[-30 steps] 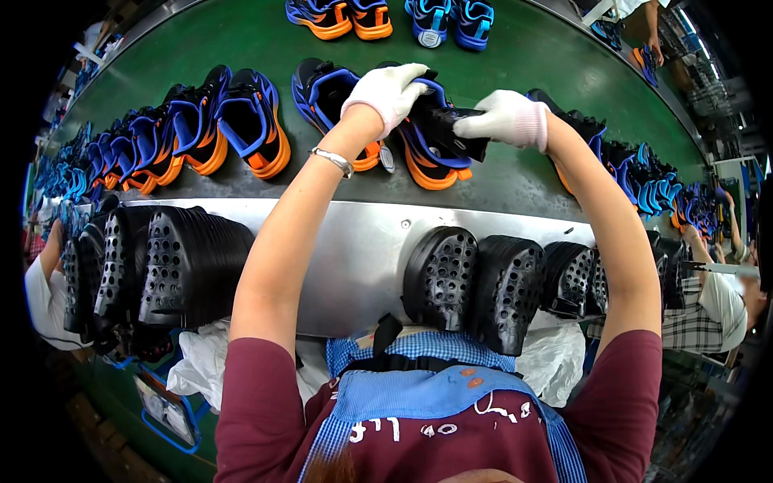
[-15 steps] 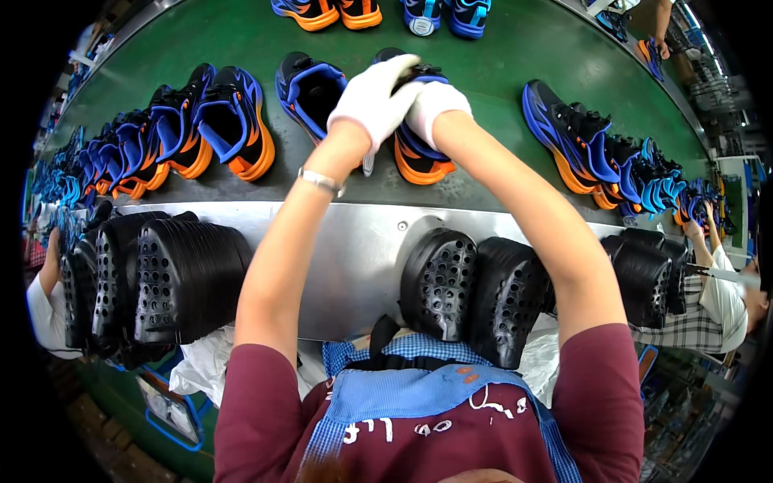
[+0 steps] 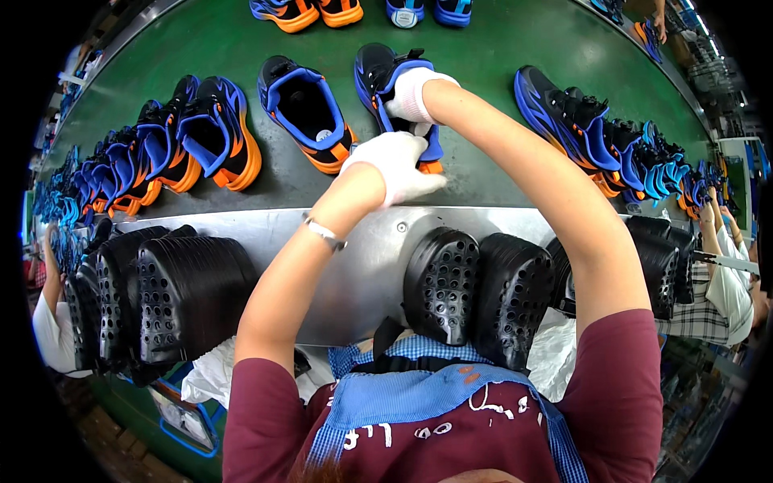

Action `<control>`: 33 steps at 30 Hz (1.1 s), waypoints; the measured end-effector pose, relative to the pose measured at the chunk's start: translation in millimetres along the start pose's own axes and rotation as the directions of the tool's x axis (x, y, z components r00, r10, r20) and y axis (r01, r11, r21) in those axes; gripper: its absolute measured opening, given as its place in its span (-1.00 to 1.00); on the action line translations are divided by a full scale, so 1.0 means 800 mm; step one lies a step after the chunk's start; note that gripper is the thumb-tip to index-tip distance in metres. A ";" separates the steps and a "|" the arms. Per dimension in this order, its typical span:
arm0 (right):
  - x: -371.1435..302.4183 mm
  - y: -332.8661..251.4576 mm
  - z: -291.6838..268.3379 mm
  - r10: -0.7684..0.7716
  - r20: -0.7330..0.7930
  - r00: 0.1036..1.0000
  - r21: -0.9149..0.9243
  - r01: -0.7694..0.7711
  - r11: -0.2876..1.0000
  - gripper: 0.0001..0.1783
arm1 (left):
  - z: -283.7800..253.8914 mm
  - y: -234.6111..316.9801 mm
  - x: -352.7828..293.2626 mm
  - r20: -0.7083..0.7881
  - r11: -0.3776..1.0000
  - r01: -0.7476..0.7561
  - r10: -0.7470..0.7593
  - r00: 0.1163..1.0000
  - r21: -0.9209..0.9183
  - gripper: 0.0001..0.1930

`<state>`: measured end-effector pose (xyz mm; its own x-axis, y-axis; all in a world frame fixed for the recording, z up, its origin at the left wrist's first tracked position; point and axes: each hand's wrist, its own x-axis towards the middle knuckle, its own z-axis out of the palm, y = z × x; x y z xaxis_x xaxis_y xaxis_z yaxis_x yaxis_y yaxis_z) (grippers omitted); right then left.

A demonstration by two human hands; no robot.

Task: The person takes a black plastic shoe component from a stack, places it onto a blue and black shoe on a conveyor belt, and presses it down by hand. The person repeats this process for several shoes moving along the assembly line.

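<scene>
A black and blue sneaker [image 3: 376, 71] with an orange heel stands toe-away on the green bench in front of me. My right hand [image 3: 417, 95], in a white knit glove, reaches into its opening beside the tongue, and its fingertips are hidden inside. At the heel, my left hand [image 3: 388, 164], also gloved, touches the back of the collar. Its thumb sticks out to the right, apart from the fingers, whose tips are partly hidden. Left of this shoe stands a matching sneaker [image 3: 303, 105], with a pale round label on the insole inside it.
Rows of similar sneakers stand left [image 3: 216, 133] and right [image 3: 560, 121], with more pairs [image 3: 302, 12] at the far side. Stacks of black perforated insoles [image 3: 189, 282] line the metal ledge [image 3: 354, 266] on the left, and others [image 3: 443, 282] right of centre. Other workers are at both sides.
My left hand has drawn back from the shoe's upper to its heel, with the thumb now spread. My right hand has shifted from the collar into the opening. The view has moved slightly.
</scene>
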<state>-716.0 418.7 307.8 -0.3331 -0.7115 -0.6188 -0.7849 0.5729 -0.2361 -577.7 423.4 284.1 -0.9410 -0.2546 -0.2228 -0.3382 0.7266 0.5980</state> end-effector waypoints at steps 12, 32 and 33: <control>0.013 0.013 0.045 -0.137 -0.375 0.917 0.018 0.155 0.988 -0.71 | 0.009 -0.002 0.045 0.379 0.962 0.244 -0.274 0.884 0.126 -0.53; -0.237 0.406 -0.055 0.467 -0.357 0.809 -0.128 -0.537 0.834 -0.14 | -0.028 -0.097 -0.015 -0.161 0.993 0.101 -0.089 0.983 0.068 -0.62; -0.221 0.426 -0.045 0.479 -0.312 0.821 -0.063 -0.521 0.851 -0.07 | -0.024 -0.095 -0.012 -0.150 0.992 0.118 -0.109 0.983 0.051 -0.62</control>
<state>-943.2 724.8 363.9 -0.8121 -0.4364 -0.3873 -0.5278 0.8325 0.1687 -543.4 358.6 255.3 -0.8891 -0.4253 -0.1689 -0.4461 0.7230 0.5276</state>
